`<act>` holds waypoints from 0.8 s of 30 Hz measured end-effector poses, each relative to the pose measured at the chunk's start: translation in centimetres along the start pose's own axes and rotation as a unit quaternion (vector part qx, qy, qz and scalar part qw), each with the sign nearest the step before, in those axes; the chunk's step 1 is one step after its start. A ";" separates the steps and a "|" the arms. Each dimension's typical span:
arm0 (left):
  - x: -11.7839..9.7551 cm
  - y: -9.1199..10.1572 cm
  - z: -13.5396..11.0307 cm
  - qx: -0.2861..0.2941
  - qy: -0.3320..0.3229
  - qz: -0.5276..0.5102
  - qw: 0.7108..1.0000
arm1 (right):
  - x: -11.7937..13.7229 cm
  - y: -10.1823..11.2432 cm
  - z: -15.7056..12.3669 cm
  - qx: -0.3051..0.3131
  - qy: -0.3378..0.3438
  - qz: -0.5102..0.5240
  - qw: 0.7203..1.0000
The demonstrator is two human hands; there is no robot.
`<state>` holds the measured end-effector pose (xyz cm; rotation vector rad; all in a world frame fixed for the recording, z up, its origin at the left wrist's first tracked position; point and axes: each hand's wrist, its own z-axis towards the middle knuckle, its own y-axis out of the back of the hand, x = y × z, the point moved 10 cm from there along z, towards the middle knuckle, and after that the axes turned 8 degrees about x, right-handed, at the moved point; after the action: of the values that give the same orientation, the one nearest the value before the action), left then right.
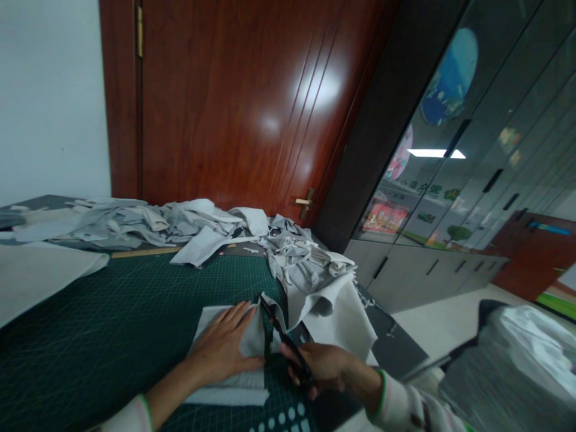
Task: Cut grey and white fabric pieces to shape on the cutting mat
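Note:
A grey-white piece of fabric lies on the green cutting mat. My left hand rests flat on it, fingers spread and pointing away from me. My right hand is wrapped round the handles of black scissors. Their blades reach up to the fabric's right edge, just beyond my left fingertips. A narrow strip of fabric curls beside the blades on the right. Whether the blades are parted, I cannot make out. Another folded strip of the cloth lies along the near side.
Fabric scraps are heaped along the table's far edge, with more scraps at the right. A large white cloth lies at left. Behind stand a wooden door and glossy cabinets. A grey bag-like bundle sits at lower right.

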<state>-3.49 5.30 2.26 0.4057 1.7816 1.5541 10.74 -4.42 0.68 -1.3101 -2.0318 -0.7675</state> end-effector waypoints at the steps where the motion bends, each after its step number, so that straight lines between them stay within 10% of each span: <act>1: 0.0 0.0 0.0 0.003 0.001 -0.002 1.000 | 0.1 0.1 0.0 -0.004 0.005 0.007 1.000; 24: -0.5 0.0 -0.1 0.016 -0.002 -0.010 1.000 | -0.5 0.2 0.6 -0.019 0.089 0.024 0.996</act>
<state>-3.22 4.90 2.43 0.4047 1.8054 1.5109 10.96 -4.22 -0.01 -1.2594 -1.8474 -0.8731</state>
